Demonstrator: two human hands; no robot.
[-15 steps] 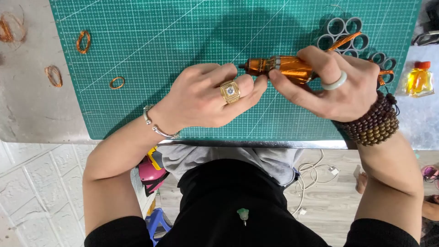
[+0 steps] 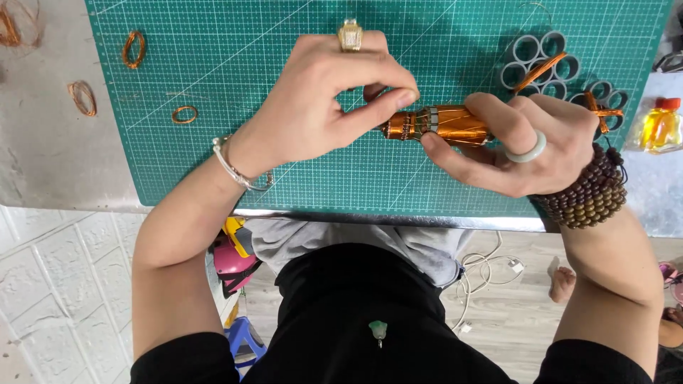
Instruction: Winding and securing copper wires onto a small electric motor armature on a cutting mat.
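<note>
Head view looks straight down on a green cutting mat [image 2: 235,64] with a white grid, lying on a grey metal table [image 2: 43,163] whose front edge runs just above the person's lap. Compared with the picture half a second earlier, the left hand [image 2: 320,107] has lifted and turned: then it lay low and curled against the right hand with its ring near the work, now it arches higher over the mat, ring facing the far side, with thumb and forefinger drawn together in a pinch at the left end of the copper-wound cylinder [image 2: 437,122]. Whether a strand of wire sits in that pinch is too fine to tell. The right hand [image 2: 526,142] has barely shifted; it is closed around the right part of the cylinder, thumb underneath and fingers over the top, holding it level just above the mat. More of the wound copper shows between the two hands than before, which reads as the left hand working at the winding while the right steadies it. Behind the right hand sits a cluster of grey plastic rings [image 2: 544,64] with copper strips across them. Three small copper wire loops [image 2: 133,48] lie at the mat's left edge, and a small yellow bottle [image 2: 660,124] stands at far right.
</note>
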